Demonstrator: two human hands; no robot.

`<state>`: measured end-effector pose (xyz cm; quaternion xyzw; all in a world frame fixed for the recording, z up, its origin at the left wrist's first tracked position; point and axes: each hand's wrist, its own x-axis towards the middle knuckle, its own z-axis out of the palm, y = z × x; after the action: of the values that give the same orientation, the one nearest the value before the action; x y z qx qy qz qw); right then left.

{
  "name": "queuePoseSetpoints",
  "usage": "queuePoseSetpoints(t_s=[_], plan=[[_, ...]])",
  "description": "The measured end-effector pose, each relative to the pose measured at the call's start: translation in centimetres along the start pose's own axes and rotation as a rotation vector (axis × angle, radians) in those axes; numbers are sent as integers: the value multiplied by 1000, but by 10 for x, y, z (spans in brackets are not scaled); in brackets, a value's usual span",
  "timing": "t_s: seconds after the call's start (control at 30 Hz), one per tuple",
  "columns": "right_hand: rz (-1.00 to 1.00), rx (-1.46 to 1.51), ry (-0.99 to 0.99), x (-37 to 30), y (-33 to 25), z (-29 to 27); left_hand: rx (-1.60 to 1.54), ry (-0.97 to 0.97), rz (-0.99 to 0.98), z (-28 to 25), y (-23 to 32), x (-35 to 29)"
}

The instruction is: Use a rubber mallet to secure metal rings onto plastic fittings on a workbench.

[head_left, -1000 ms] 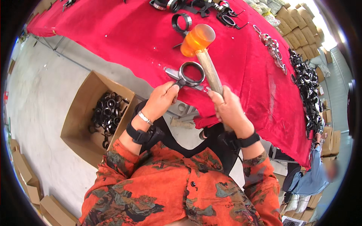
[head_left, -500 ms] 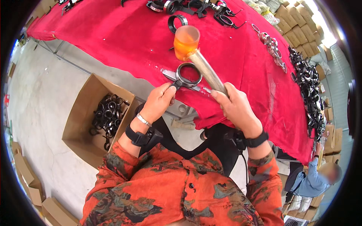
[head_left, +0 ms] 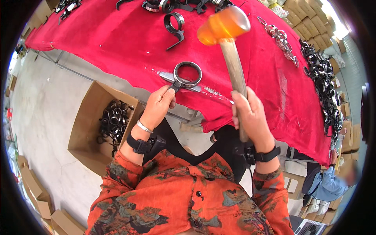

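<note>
Between thumb and fingers, my left hand (head_left: 159, 105) grips the short handle of a black ring-shaped part (head_left: 177, 76) with a shiny inner rim. That ring rests over a flat metal bar (head_left: 167, 75) near the cloth's front edge. Closed around a wooden handle, my right hand (head_left: 252, 115) holds up a mallet (head_left: 224, 26) with a translucent orange head, to the right of the ring and apart from it. Farther back lies another black ring (head_left: 174, 24) with a bent arm.
Red cloth (head_left: 129, 43) covers the table. A cardboard box (head_left: 84, 127) of black ring parts stands at my left. Metal rings (head_left: 280, 38) lie at the right, beside a long pile of black parts (head_left: 319, 86). Another person (head_left: 331, 182) sits at the far right.
The mallet has swung up and to the right, its head now tilted. My left hand and the ring have shifted slightly left and toward me.
</note>
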<state>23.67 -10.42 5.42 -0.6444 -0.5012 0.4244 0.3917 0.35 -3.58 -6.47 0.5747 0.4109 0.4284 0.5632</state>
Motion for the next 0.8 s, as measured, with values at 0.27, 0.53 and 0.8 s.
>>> queuePoseSetpoints(t_s=[0.27, 0.53, 0.8], plan=[[216, 241, -116, -9, 4, -23, 24, 19, 51, 1, -4, 1], [253, 266, -134, -14, 33, -6, -13, -26, 22, 4, -2, 1], [101, 210, -3, -52, 51, 0, 83, -3, 18, 12, 5, -1]])
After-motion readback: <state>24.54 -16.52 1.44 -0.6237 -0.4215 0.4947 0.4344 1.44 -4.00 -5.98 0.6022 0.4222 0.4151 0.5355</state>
